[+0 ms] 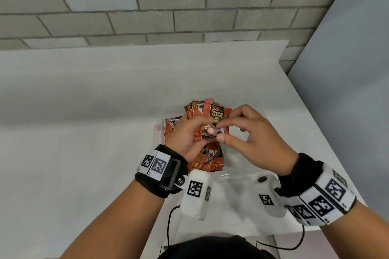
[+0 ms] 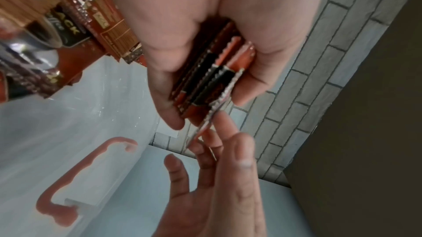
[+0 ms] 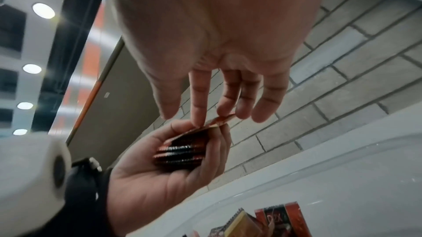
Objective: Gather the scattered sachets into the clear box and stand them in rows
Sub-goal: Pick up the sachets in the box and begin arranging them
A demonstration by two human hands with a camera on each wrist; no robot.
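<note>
Several "D2X BLACK Coffee" sachets (image 1: 214,119) clasped in left hand (image 1: 187,134), right hand (image 1: 250,134) fingertips pinching the front one

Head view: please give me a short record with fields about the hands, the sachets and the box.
left hand: holds a stack of sachets in its grip
right hand: fingertips touch the front sachet of the stack
clear box: on the white table, under both hands
loose sachets: lying in the box
</note>
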